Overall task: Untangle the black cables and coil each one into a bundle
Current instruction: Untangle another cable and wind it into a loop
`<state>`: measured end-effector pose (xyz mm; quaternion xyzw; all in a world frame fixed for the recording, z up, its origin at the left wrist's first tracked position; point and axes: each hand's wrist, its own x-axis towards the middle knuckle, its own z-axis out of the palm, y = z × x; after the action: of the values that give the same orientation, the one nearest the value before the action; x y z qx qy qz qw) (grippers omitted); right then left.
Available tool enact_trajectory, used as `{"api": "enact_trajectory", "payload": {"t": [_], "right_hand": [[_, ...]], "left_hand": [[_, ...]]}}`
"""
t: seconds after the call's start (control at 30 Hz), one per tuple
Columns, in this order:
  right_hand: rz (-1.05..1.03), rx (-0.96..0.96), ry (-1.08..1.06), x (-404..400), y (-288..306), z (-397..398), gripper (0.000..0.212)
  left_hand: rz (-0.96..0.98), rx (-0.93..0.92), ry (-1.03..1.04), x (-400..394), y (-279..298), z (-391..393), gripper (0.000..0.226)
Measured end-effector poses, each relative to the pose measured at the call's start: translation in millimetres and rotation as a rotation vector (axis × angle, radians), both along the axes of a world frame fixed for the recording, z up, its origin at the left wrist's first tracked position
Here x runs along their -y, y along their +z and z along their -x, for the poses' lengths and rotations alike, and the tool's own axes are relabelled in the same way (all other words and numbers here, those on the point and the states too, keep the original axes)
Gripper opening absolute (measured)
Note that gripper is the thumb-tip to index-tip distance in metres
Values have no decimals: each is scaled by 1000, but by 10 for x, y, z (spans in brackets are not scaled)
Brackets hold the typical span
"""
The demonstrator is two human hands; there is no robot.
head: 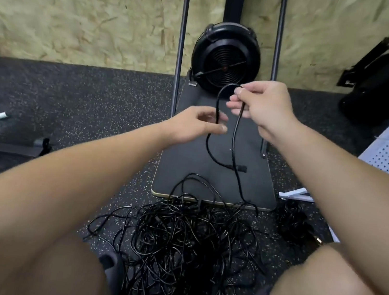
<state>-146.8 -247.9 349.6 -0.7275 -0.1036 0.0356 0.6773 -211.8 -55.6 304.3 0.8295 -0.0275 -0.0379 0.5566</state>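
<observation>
I watch the right hand (263, 104) pinch a raised black cable (238, 128) at twelve o'clock of the tangled pile (181, 244) on the floor; the left hand (196, 125) curls round it. Best drawn out slowly, keeping loops even.

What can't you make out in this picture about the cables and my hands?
- Head view: how many cables form the tangled pile; strands overlap.
- Near edge of the pile: hidden by the knees, cut by the frame.
- Small bundle: too dark to read.
- Left hand grip on the raised cable: motion-blurred.
</observation>
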Motion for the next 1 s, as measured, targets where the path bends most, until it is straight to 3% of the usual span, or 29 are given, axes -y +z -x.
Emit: {"api": "enact_trajectory", "payload": {"t": [0.1, 0.2, 0.27, 0.47, 0.63, 0.73, 0.8, 0.83, 0.93, 1.0], "right_hand": [[-96, -37, -44, -16, -49, 25, 10], [-179, -69, -62, -58, -137, 46, 5], [-237, -68, -57, -98, -135, 14, 14], [-330, -52, -53, -170, -198, -173, 24], [-335, -68, -40, -185, -304, -250, 22], [11, 128, -30, -65, -321, -294, 23], [325, 198, -6, 87, -416, -365, 47], [453, 166, 30, 180, -474, -410, 54], [734, -88, 350, 461, -766, -518, 48], [915, -216, 580, 570, -1008, -510, 73]], "left_hand": [[0, -98, -45, -12, -138, 44, 48], [18, -111, -118, 108, -265, 28, 13], [161, -163, -163, 201, -316, -23, 2], [439, -313, -358, 288, -409, -122, 33], [288, -225, -213, 426, -505, -239, 36], [245, -140, -61, 441, -510, -361, 29], [248, -93, 49, 370, -494, -464, 27], [248, -75, 100, 313, -483, -519, 27], [251, -67, 228, 91, -451, -668, 24], [285, -75, 298, -62, -457, -755, 27]]}}
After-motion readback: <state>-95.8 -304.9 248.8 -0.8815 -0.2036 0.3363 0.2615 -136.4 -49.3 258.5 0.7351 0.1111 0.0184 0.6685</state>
